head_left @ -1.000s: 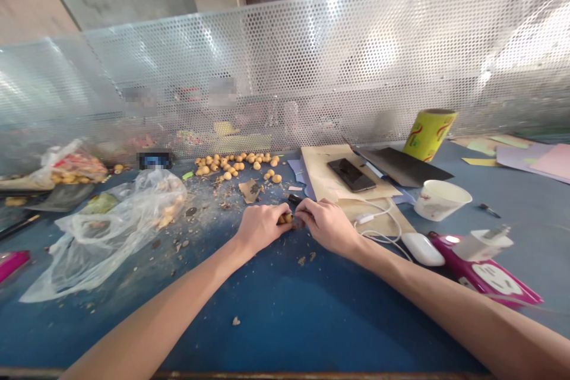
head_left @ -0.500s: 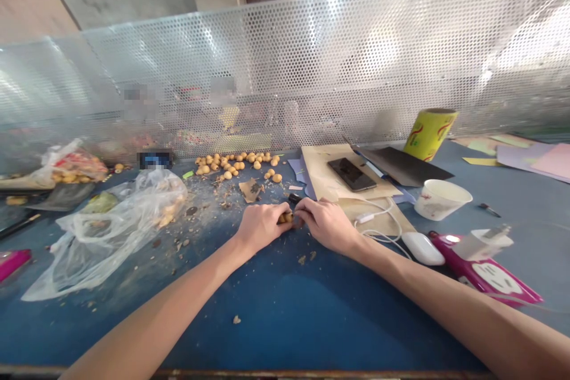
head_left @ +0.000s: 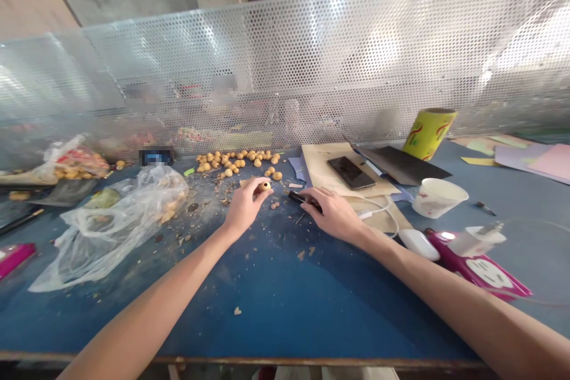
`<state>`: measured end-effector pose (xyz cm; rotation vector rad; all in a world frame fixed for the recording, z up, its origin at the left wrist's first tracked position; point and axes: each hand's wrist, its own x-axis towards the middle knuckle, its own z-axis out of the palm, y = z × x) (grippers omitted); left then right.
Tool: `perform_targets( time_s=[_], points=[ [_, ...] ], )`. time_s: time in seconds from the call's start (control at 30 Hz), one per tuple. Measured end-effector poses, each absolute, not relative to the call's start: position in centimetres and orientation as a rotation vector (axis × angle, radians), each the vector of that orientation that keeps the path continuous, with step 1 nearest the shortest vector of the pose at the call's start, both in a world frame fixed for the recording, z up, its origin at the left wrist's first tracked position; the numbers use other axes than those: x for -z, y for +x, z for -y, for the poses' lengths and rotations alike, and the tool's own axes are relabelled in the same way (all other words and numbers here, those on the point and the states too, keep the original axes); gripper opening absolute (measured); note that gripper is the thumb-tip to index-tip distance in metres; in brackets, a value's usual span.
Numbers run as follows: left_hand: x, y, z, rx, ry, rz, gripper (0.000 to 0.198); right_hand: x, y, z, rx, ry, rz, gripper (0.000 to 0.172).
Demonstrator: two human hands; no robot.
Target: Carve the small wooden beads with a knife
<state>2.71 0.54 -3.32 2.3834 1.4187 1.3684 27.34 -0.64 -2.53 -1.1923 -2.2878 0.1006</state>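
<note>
My left hand (head_left: 244, 205) pinches a small round yellow-brown fruit (head_left: 265, 186) that has a dark hole facing up. To its right, my right hand (head_left: 332, 212) is closed around a short black tool (head_left: 307, 200), whose tip points left. The two hands are apart. Small brownish bits (head_left: 275, 206) lie on the blue table (head_left: 285, 291) between them. Several more round fruits (head_left: 243, 161) are spread behind my left hand, near the perforated metal screen.
On the left lie a clear plastic bag (head_left: 107, 225) and a bag of fruit (head_left: 82, 160). To the right are a phone (head_left: 351, 173), a paper cup (head_left: 439, 197), a yellow roll (head_left: 430, 133), a white case (head_left: 418, 244) and a pink power strip (head_left: 490, 270) with a plug.
My hands have moved apart. The left one has gone left and up with the fruit, turning its hole into view. My right hand now holds the black tool, with small bits showing between the hands.
</note>
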Motion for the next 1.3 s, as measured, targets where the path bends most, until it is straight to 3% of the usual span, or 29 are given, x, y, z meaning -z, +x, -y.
perform_targets(
  time_s=[0.13,0.37,0.43,0.57,0.67,0.97,1.17,1.3],
  points=[
    [3.0,2.7,-0.4,-1.566,2.407,-1.343,0.023,2.5,26.8,0.5,0.062,-1.103,2.398,0.028],
    [2.7,2.9,0.4,-1.615,2.560,-1.282,0.019,2.9,24.5,-1.2,0.189,-0.724,2.768,0.065],
    [2.6,3.1,0.8,-1.613,2.593,-1.255,0.019,2.9,23.7,-2.1,0.261,-0.635,2.810,0.059],
    [2.4,3.5,1.6,-1.622,2.626,-1.176,0.020,2.9,22.3,-3.2,0.415,-0.639,2.875,0.027],
    [2.4,3.7,1.9,-1.617,2.650,-1.108,0.020,3.0,22.1,-3.7,0.500,-0.614,2.897,0.022],
    [2.9,4.4,2.2,-1.524,2.588,-1.061,0.025,3.0,25.4,-2.9,0.056,-0.616,2.732,0.024],
    [3.5,4.5,1.7,-1.436,2.640,-1.041,0.029,2.1,27.1,-0.2,-0.602,-0.749,2.151,0.018],
    [3.8,4.5,1.6,-1.380,2.683,-1.039,0.028,1.3,27.1,0.5,-0.768,-0.819,1.912,0.021]
  ],
)
